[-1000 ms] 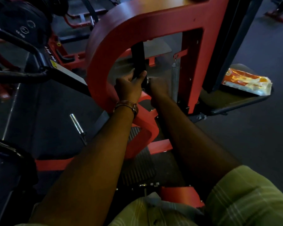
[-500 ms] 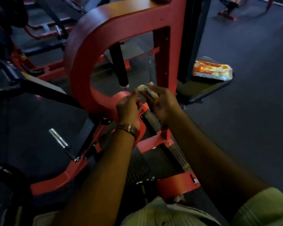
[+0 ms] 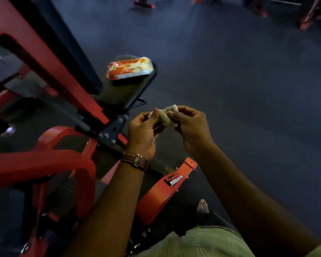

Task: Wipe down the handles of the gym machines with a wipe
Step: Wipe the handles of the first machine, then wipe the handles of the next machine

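A crumpled whitish wipe [image 3: 166, 115] is held in the air between both hands, in front of my chest. My left hand [image 3: 142, 131], with a brown watch strap at the wrist, pinches its left end. My right hand [image 3: 190, 127] pinches its right end with curled fingers. The red frame of the gym machine [image 3: 44, 75] rises to the left, clear of both hands. No handle is being touched.
An orange and white pack of wipes [image 3: 130, 68] lies on the machine's dark seat pad [image 3: 135, 93]. Red curved frame parts [image 3: 161, 191] sit low beneath my arms. Dark rubber floor [image 3: 248, 89] stretches to the right, with other red machines [image 3: 308, 21] far back.
Both hands came away from the black post inside the red frame and drew back to the right. They now hold the wipe between them in the air. My view swung right.
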`<state>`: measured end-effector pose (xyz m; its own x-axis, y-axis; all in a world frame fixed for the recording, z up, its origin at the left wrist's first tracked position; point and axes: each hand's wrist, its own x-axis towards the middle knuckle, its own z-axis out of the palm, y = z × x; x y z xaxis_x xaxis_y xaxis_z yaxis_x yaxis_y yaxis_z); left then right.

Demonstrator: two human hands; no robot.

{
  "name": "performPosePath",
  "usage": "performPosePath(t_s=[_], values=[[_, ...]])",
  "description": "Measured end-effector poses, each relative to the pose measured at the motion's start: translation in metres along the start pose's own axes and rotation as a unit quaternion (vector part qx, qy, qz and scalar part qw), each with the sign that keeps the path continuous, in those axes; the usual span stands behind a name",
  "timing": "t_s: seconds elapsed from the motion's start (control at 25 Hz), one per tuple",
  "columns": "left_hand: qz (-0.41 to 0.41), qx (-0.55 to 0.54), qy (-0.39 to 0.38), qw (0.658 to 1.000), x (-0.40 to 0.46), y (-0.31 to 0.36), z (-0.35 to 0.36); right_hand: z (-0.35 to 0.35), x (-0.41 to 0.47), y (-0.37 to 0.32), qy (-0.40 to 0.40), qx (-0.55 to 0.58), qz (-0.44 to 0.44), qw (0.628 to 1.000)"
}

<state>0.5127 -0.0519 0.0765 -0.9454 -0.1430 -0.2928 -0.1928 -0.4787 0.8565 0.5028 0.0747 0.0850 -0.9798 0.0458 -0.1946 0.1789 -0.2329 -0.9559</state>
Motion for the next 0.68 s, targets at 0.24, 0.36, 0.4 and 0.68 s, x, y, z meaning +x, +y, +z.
performPosePath(t_s=[0.24,0.36,0.4,0.68], values=[[-0.073,-0.078,-0.14,0.984,0.059,-0.055,0.115,-0.142,0.049,-0.054,-0.068,0.021,0.067,0.995],[-0.087,-0.057,-0.192,0.976,0.07,-0.072,0.172,-0.214,0.077,-0.088,-0.143,-0.064,0.086,0.984],[-0.083,-0.033,-0.208,0.974,0.073,-0.073,0.186,-0.228,0.083,-0.096,-0.151,-0.093,0.083,0.981],[-0.001,0.134,-0.215,0.967,0.117,-0.068,0.258,-0.261,0.139,-0.116,-0.141,-0.144,0.005,0.979]])
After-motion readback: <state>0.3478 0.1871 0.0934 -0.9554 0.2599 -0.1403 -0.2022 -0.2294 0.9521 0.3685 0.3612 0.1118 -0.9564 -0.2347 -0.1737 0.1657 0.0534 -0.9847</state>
